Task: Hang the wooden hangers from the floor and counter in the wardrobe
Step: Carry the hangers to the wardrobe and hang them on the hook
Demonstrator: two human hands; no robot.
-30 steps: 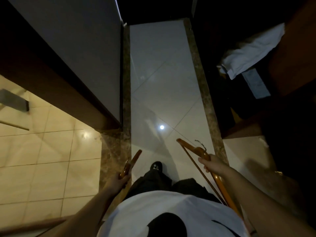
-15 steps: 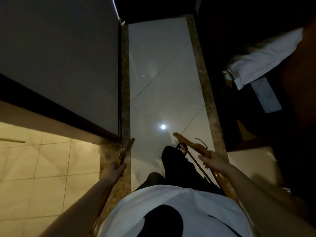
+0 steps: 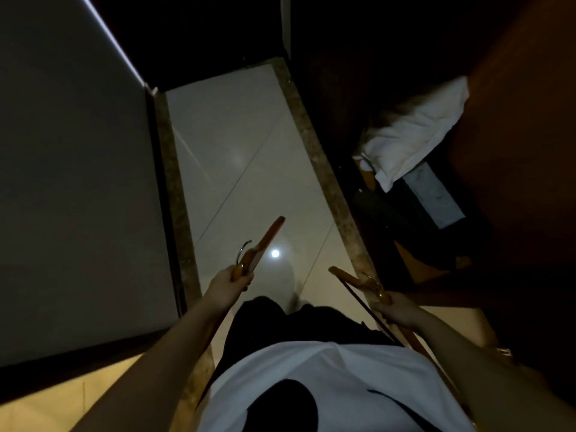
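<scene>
1. the left hand (image 3: 229,283) had its fingers curled round the neck of the left hanger (image 3: 265,241). its metal hook (image 3: 244,251) stood just beside the knuckles, and one wooden arm pointed forward over the pale floor (image 3: 243,151).
2. the right hand (image 3: 396,310) was wrapped round the right hanger (image 3: 358,280) near its middle. the thin crossbar ran back past the white shirt (image 3: 311,385).
3. both hangers were carried in the air and neither was hung. the dark opening on the right, where a white cloth (image 3: 414,129) lay, was probably the wardrobe.
4. the right hanger trailed close to the dark furniture on that side. a turn to the right could knock its rear arm against an edge and twist it in the grip.
5. the left hanger was held at one spot with its long arm free. a swing could strike the grey wall panel (image 3: 71,182) or snag the hook on clothing.
6. the light was poor. a hook aimed at a rail that could hardly be seen might miss, and the hanger would drop onto hard tile.
7. no rail showed, and the opening's inside was nearly black.
8. the right hanger's hook was hard to make out, and its rear end was cut off by the arm and shirt.
9. the fingertips of both hands were hidden under the wood.
10. no counter could be picked out, nor whether other hangers remained.
</scene>
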